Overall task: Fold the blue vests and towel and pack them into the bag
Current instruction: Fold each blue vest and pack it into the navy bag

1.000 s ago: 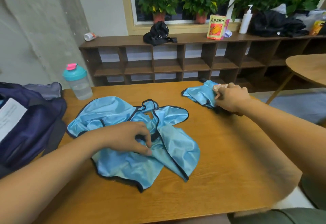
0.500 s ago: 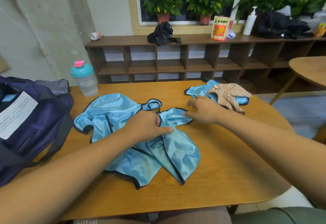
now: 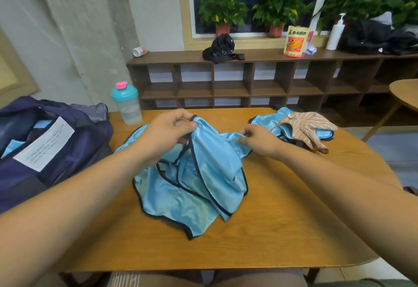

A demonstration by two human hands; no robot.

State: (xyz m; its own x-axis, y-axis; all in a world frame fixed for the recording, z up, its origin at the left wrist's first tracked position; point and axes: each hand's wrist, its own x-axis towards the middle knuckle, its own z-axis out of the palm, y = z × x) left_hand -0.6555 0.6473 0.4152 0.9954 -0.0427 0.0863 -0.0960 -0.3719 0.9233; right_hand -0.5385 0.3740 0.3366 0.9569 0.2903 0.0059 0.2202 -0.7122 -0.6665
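A shiny blue vest (image 3: 199, 187) with black trim lies crumpled in the middle of the wooden table (image 3: 294, 230). My left hand (image 3: 167, 133) grips its upper edge and holds it raised off the table. My right hand (image 3: 260, 139) pinches the same vest's fabric a little to the right. A second blue vest (image 3: 262, 120) lies at the table's far right, partly covered by a brown striped towel (image 3: 307, 128). The dark blue bag (image 3: 45, 146) stands open at the left edge, with blue fabric and a white label showing inside.
A clear shaker bottle (image 3: 126, 103) with a teal lid stands at the table's back left beside the bag. Behind the table runs a low brown shelf (image 3: 248, 83) bearing a black pouch, a snack packet and a pump bottle. A round table (image 3: 404, 92) is at the right.
Both hands have taken hold of the middle vest and lifted its top edge off the table. Earlier my right hand left the towel on the far vest and came over.
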